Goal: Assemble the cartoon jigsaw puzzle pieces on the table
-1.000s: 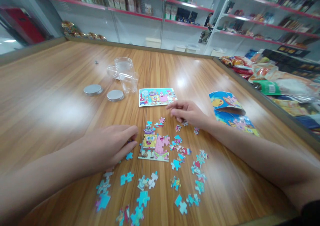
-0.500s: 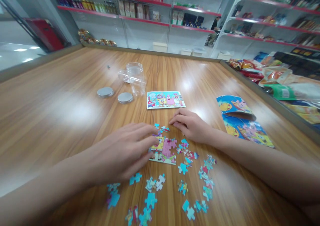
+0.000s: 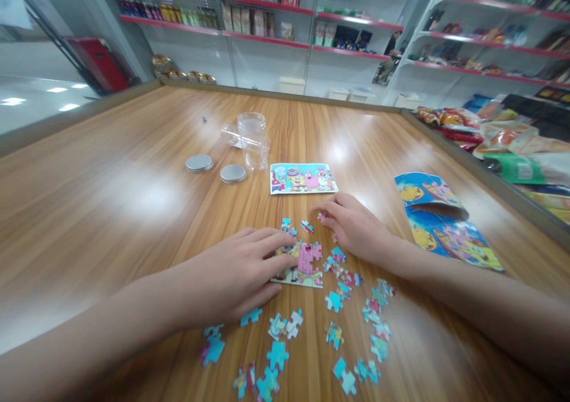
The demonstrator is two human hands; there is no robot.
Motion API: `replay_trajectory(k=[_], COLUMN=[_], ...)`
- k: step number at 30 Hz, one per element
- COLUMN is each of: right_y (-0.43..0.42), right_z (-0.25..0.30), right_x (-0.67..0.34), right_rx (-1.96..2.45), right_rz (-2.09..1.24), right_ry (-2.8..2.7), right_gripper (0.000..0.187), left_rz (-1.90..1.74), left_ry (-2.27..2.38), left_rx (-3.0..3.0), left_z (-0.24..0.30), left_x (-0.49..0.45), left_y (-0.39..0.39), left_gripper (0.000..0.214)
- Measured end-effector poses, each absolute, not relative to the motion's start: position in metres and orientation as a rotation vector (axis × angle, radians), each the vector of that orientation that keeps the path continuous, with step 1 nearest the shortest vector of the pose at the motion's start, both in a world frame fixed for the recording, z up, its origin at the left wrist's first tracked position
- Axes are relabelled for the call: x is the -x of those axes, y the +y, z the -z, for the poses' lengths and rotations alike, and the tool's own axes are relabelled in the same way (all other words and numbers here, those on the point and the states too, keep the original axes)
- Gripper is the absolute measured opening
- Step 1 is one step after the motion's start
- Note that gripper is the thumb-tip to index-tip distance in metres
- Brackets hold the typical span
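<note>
A partly joined jigsaw puzzle (image 3: 307, 258) with a pink cartoon figure lies on the wooden table. My left hand (image 3: 249, 268) rests over its left side, fingers spread and covering part of the picture. Beyond the puzzle's upper right corner, my right hand (image 3: 356, 224) pinches a small pink puzzle piece (image 3: 321, 217) between thumb and fingers. A few loose pieces sit between the hands, among them a blue and red one (image 3: 307, 227). Behind them lies the flat picture card (image 3: 303, 179) with cartoon characters.
Several loose blue pieces (image 3: 277, 354) are scattered nearer to me and to the right. Clear plastic jars (image 3: 253, 141) and silver lids (image 3: 233, 174) stand behind. A curled blue printed sheet (image 3: 449, 224) lies at right. Snack bags (image 3: 512, 143) line the right side beyond the table edge.
The pink piece now shows at my right fingertips, which have lifted slightly. My left fingers have shifted a little further over the puzzle. The whole view has moved slightly.
</note>
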State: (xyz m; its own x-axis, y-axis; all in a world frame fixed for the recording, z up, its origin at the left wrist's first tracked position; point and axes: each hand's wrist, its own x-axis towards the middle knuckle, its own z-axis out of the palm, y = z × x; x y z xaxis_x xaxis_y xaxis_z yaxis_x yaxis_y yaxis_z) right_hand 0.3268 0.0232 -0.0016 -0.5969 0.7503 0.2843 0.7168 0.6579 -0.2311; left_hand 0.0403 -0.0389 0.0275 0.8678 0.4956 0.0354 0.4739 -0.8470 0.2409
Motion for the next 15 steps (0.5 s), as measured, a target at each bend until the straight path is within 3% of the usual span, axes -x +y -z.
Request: replay_trajectory(k=[4,15], right_y=[0.0204,0.0242], right_z=[-0.0028,-0.0051], right_x=[-0.3278,-0.3286], right_rx=[1.223,1.322], right_rz=[-0.041,-0.117], right_ry=[-2.542,-2.496], right_gripper=[0.005,0.003], left_rz=[-0.153,-0.15], left_ry=[0.729,0.726], left_rx=[-2.82,-2.819], left_z=[-0.0272,-0.0263], left_x=[-0.042,-0.0417], left_y=[-0.0378,-0.0381], left_gripper=[0.047,0.046])
